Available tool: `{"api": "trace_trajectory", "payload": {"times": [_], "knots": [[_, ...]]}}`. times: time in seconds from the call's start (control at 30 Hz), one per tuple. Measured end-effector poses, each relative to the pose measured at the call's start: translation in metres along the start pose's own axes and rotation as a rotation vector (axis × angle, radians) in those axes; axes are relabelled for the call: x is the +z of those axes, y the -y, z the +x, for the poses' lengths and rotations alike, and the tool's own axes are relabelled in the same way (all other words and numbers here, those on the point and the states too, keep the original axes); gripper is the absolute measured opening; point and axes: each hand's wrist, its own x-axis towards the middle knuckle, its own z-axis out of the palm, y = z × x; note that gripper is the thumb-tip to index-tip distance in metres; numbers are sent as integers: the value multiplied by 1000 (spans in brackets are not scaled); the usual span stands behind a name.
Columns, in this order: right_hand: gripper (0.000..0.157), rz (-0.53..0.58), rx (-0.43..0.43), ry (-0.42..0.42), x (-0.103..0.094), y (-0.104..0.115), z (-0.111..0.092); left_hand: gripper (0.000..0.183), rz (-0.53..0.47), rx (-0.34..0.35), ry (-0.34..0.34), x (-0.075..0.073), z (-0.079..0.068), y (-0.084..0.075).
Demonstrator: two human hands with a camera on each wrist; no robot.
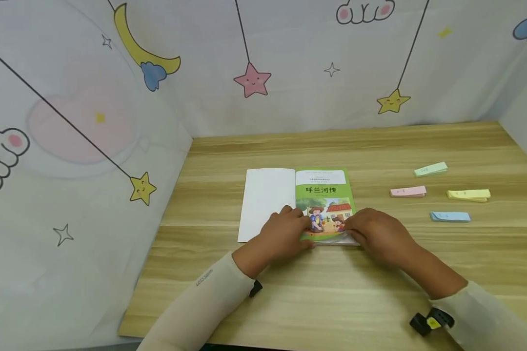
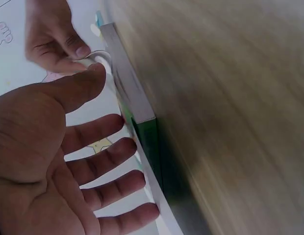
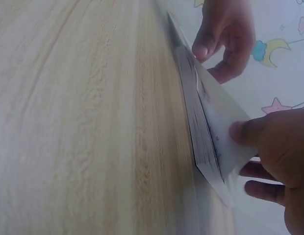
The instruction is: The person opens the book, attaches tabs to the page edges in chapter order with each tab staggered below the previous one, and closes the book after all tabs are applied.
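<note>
A picture-covered book (image 1: 325,180) lies with its front cover turned over to the left, showing the blank white inside (image 1: 268,200). Its green title page (image 1: 347,187) carries Chinese characters and a drawing of people by a house. My right hand (image 1: 379,236) pinches that page near its lower right; in the right wrist view the lifted page (image 3: 223,125) bends up from the page block (image 3: 198,117). Across the lower spine side rests my left hand (image 1: 285,231). In the left wrist view, the fingers of the left hand (image 2: 54,152) are spread and fairly straight against the book.
To the right lie folded paper strips: green (image 1: 430,169), pink (image 1: 408,191), yellow (image 1: 468,195) and blue (image 1: 450,216). A cartoon-printed cloth (image 1: 298,107) rises behind and to the left of the wooden table (image 1: 228,151).
</note>
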Motion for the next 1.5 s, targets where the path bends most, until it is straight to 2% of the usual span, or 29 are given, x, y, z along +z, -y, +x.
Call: {"api": "trace_trajectory", "payload": {"times": [0.13,0.2,0.33,0.4,0.43,0.5,0.57,0.63,0.67,0.73,0.77,0.83,0.9,0.97,1.03,1.1,1.2,1.33,1.43,1.5], "knots": [[15,-19,-46,-107,1,0,4,37,27,-20,-14,1,6,-4],[19,-26,-41,-150,1,1,6,33,27,-30,-17,2,7,-3],[52,-17,38,-197,-3,3,5,29,7,-47,-48,1,6,1],[66,-10,54,-210,-5,3,2,39,-24,-74,-127,0,3,4],[68,-7,47,-209,-6,2,1,47,-47,-98,-189,-1,2,6],[59,-7,9,-194,-7,-1,-3,66,-69,-149,-357,-1,-2,8],[44,-15,-39,-160,-6,-5,-6,84,-35,-196,-515,-4,-5,10],[32,-25,-71,-119,-4,-7,-9,91,66,-251,-604,-7,-7,12],[29,-31,-81,-98,-3,-8,-11,94,141,-272,-607,-9,-9,13],[26,-40,-85,-66,-1,-9,-14,92,285,-282,-540,-12,-11,14],[25,-40,-82,-55,0,-10,-15,85,332,-260,-491,-12,-13,13],[22,-30,-74,-43,1,-10,-17,65,374,-160,-381,-13,-16,10],[20,-18,-66,-46,2,-10,-18,39,337,-26,-292,-12,-17,5],[19,-2,-55,-63,2,-9,-18,19,258,72,-207,-10,-17,0],[17,5,-43,-93,1,-10,-16,18,196,101,-137,-9,-15,-6],[17,14,-26,-134,1,-10,-14,29,172,70,-97,-6,-11,-9],[18,22,-8,-181,1,-8,-10,43,178,14,-85,-2,-7,-11],[22,40,28,-217,2,-4,-6,36,185,-11,-90,2,-3,-9],[45,57,109,-234,1,-1,-5,30,183,-23,-131,3,-1,-6],[64,77,160,-232,0,-1,-6,40,164,-52,-208,3,0,-4]]}}
